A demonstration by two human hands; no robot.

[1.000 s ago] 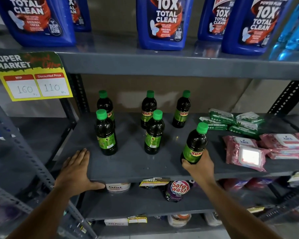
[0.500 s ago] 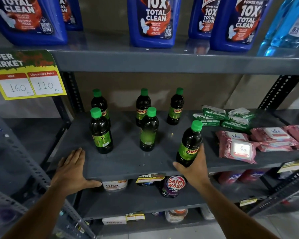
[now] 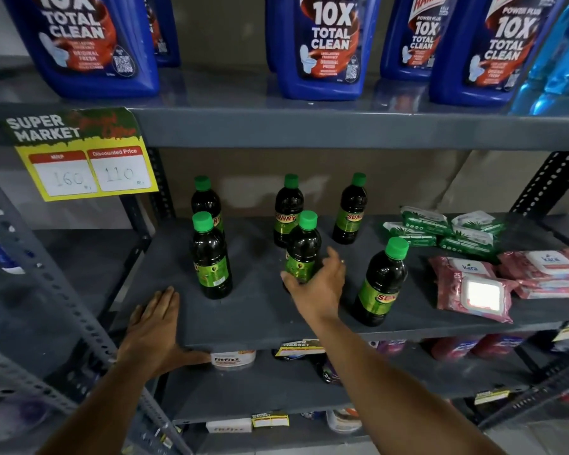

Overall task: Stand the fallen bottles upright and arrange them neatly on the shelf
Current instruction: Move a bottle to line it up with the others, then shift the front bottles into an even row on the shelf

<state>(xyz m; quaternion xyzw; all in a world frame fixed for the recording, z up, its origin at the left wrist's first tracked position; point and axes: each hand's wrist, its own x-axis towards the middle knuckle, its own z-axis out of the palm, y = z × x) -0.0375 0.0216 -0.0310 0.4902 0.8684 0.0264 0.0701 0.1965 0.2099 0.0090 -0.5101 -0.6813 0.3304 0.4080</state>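
Bottles with green caps, six in all, stand upright on the grey shelf (image 3: 260, 316). The right hand (image 3: 319, 287) reaches the front middle bottle (image 3: 303, 251), its fingers (image 3: 334, 261) spread half open around the label, touching but not closed. The front right bottle (image 3: 380, 284) stands free. The left hand (image 3: 155, 330) lies flat on the shelf edge, fingers straight.

One head-worn wide-angle view looks forward and slightly down, close to the middle shelf (image 3: 243, 310), taking in the shelves above and below it.
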